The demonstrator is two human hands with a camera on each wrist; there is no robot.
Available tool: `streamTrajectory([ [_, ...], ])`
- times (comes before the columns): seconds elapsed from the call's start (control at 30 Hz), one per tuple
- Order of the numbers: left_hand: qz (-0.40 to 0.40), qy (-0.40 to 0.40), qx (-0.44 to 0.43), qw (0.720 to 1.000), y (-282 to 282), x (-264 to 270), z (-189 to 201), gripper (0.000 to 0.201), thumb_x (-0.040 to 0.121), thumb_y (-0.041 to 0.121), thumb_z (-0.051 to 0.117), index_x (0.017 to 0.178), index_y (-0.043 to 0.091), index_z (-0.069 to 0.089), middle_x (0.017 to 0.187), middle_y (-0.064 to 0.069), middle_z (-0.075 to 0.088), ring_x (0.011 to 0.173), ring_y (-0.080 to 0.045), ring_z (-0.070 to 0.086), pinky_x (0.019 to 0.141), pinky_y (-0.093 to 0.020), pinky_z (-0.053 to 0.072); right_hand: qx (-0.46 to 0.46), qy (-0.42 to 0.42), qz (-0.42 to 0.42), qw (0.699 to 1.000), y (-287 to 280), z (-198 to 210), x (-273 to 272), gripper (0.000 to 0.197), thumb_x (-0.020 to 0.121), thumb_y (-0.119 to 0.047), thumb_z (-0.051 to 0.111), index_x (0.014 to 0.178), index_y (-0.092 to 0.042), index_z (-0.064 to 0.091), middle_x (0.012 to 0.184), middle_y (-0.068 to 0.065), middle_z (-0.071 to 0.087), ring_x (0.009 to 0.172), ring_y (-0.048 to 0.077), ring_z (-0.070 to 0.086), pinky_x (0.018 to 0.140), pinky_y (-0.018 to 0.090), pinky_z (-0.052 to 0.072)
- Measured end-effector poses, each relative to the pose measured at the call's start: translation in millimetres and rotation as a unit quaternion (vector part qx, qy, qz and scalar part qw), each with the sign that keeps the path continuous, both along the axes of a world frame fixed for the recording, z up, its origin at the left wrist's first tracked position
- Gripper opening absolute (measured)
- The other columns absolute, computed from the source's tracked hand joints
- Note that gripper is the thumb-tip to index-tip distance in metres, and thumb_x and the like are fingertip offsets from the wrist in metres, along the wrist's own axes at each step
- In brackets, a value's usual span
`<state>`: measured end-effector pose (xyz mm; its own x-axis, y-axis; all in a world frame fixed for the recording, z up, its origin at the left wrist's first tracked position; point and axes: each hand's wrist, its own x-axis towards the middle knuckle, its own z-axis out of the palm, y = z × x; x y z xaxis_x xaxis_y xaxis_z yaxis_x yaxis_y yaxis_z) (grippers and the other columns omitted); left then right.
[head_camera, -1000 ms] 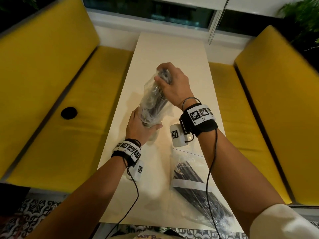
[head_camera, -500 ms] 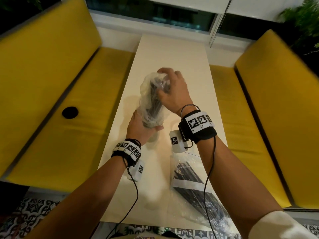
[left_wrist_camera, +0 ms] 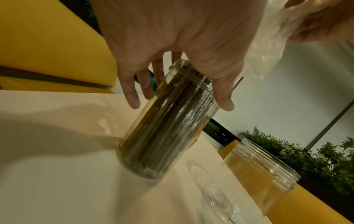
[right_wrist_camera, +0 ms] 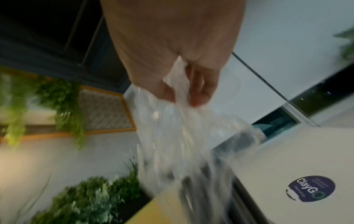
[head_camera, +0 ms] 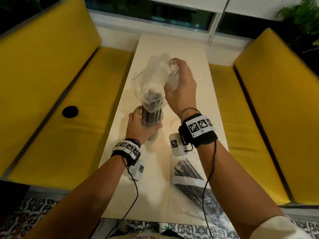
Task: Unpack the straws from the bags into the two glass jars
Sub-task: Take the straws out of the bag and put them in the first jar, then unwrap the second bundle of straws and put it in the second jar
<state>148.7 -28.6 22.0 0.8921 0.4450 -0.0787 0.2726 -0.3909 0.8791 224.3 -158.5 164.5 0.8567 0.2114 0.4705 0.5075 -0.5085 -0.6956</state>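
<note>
Left hand point(head_camera: 138, 125): fingers curled round straw-filled glass jar point(left_wrist_camera: 166, 121), tilted on table point(head_camera: 186, 54) | Right hand point(head_camera: 181, 88): pinched clear plastic bag point(head_camera: 155, 75) above jar mouth | Second straw bag point(head_camera: 191, 185): lay near table edge.

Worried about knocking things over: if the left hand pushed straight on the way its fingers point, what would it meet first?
The straw-filled jar it already grips; beyond it, probably the table, though depth is unclear.
</note>
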Motion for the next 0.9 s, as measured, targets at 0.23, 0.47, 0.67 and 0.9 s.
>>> streamTrajectory([
  [0.23,-0.065,0.053,-0.012,0.996,13,-17,14,0.133,0.071,0.050,0.095,0.170,0.021,0.011,0.172,-0.006,0.023,0.158,-0.027,0.029,0.125,-0.051,0.035,0.077,-0.050,-0.018,0.996,-19,23,-26,0.059,0.080,-0.004,0.066,0.136,-0.016,0.055,0.120,0.002,0.067,0.101,0.021,0.065,0.089,0.029,0.055],
  [0.47,0.095,-0.176,-0.066,0.978,28,-67,25,0.017,0.103,0.006,0.057,0.120,0.010,0.061,0.103,0.003,0.066,0.091,-0.006,0.062,0.083,-0.030,0.053,0.122,-0.109,0.025,0.986,-31,8,-97,0.040,0.070,0.003,0.063,0.110,-0.001,0.064,0.105,0.009,0.068,0.093,0.023,0.065,0.080,0.023,0.052],
  [0.67,0.010,-0.118,-0.146,0.982,7,-110,15,0.016,0.110,0.035,0.049,0.106,0.023,0.059,0.091,0.003,0.064,0.073,-0.007,0.058,0.065,-0.021,0.047,-0.032,0.061,0.051,0.996,-20,-122,-156,0.037,0.080,-0.013,0.061,0.117,-0.013,0.064,0.106,0.001,0.052,0.080,0.013,0.051,0.067,0.023,0.045],
  [0.9,-0.099,0.030,-0.001,0.995,-6,-140,-78,0.047,0.108,0.040,0.056,0.154,0.036,0.050,0.146,0.005,0.047,0.122,-0.014,0.061,0.104,-0.035,0.055,-0.111,0.353,0.099,0.924,-24,-194,-183,0.074,0.097,-0.035,0.062,0.160,-0.015,0.028,0.154,0.010,0.040,0.138,0.026,0.048,0.114,0.033,0.039],
])
